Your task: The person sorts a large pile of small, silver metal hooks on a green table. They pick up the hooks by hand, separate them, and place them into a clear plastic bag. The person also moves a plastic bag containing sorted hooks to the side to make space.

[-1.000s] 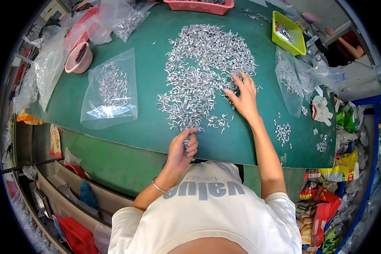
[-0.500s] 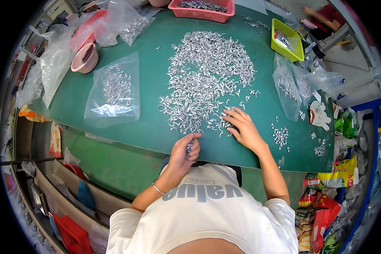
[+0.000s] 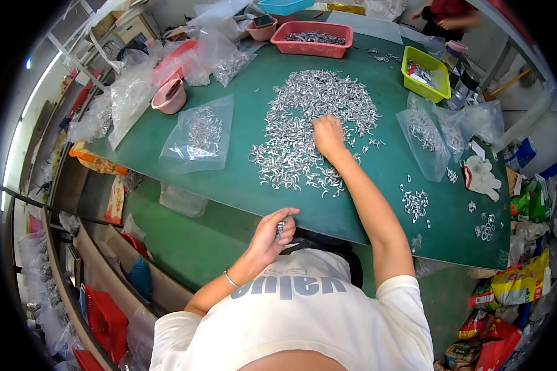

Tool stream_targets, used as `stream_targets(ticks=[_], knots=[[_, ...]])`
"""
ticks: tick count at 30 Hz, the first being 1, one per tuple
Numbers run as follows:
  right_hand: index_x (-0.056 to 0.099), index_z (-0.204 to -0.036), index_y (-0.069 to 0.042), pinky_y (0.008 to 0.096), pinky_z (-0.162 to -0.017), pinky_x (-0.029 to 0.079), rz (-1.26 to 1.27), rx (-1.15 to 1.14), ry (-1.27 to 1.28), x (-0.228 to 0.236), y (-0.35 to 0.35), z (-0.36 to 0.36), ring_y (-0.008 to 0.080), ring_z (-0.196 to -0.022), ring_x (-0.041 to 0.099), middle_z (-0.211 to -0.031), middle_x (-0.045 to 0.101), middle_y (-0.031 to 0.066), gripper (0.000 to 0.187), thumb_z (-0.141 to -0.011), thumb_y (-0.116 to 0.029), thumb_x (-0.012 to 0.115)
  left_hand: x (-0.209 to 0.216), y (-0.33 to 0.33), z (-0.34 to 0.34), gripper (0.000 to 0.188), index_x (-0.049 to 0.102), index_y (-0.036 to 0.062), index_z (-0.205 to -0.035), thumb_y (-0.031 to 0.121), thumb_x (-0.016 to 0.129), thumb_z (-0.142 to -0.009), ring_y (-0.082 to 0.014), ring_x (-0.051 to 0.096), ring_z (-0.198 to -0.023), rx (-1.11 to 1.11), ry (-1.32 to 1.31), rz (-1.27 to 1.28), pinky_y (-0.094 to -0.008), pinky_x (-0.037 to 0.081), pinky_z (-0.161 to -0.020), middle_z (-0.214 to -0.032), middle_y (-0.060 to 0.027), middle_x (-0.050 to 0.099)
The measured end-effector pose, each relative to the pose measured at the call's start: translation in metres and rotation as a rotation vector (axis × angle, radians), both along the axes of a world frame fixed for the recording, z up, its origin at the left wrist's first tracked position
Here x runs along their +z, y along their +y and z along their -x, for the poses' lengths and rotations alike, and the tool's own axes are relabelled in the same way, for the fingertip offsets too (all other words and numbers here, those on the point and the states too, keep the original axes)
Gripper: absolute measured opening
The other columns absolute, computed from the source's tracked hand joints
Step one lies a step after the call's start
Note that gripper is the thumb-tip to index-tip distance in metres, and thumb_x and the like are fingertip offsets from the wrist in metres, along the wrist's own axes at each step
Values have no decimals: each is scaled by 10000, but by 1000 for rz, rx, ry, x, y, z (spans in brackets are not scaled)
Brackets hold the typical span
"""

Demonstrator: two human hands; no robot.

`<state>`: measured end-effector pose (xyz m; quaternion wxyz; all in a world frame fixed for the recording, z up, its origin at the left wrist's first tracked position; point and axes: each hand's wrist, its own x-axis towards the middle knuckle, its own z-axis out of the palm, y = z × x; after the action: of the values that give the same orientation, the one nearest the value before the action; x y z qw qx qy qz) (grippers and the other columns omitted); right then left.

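A broad pile of small curved silver metal pieces [image 3: 291, 148] lies on the green table [image 3: 241, 191]. Over the middle of it, my right hand [image 3: 328, 136] reaches in with its fingers curled down among the pieces. The fingertips are hidden, so whatever they pinch does not show. Just off the near table edge, my left hand [image 3: 275, 234] is closed around several silver metal pieces, its palm side turned up and index finger pointing right. A bracelet [image 3: 231, 277] circles the left wrist.
Left of the pile lies a clear bag of pieces [image 3: 198, 133], with a pink bowl [image 3: 168, 97] beyond. A red tray [image 3: 312, 49] and a yellow-green basket [image 3: 427, 89] stand at the back. At right are a white glove [image 3: 481, 178] and small ring clusters [image 3: 415, 204]. A person [image 3: 447, 15] stands far right.
My right hand has moved from the pile's near right edge forward to its middle, and its fingers have curled in. My left hand stays closed on its pieces. The view has shifted.
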<state>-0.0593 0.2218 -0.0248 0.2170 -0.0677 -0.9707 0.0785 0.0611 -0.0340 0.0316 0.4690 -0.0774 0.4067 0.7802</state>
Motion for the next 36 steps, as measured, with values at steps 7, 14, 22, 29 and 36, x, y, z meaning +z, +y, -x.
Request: stream_targets(ticks=[7, 14, 22, 29, 36], knots=[[598, -850, -19, 451, -761, 456, 234, 44, 149, 7, 11, -23, 344, -867, 581, -861, 612, 181, 138, -738, -58, 527, 0, 3, -16, 199, 514, -21, -1015, 150, 447, -939, -64, 318, -498, -11, 19, 22, -190, 256, -403, -619, 1, 366], [657, -913, -3, 406, -798, 476, 634, -12, -223, 13, 102, -69, 370, -875, 612, -892, 630, 239, 216, -752, -85, 538, -7, 22, -3, 199, 516, -22, -1014, 151, 465, -930, -65, 326, -490, -16, -19, 14, -184, 262, -397, -615, -2, 377], [634, -920, 11, 399, -754, 481, 672, -352, 17, 20, 158, -79, 339, -790, 632, -802, 644, 199, 184, -797, -91, 542, -6, 48, 19, 206, 514, -21, -1010, 161, 453, -935, -61, 306, -484, -92, -84, 13, -184, 244, -395, -598, 10, 357], [602, -943, 2, 394, -683, 454, 687, -159, -17, 63, 120, -105, 358, -728, 587, -774, 600, 210, 160, -829, -92, 538, -3, 67, 50, 204, 525, -6, -1005, 173, 453, -939, -69, 313, -489, -154, -46, -13, -192, 229, -403, -610, 0, 362], [584, -1031, -13, 308, -591, 458, 482, -765, 204, 84, 153, -247, 153, -635, 595, -718, 617, 136, 212, -832, -59, 526, -5, 75, 64, 202, 538, -9, -980, 166, 446, -939, -66, 304, -480, -238, -43, 13, -189, 231, -403, -593, 0, 351]])
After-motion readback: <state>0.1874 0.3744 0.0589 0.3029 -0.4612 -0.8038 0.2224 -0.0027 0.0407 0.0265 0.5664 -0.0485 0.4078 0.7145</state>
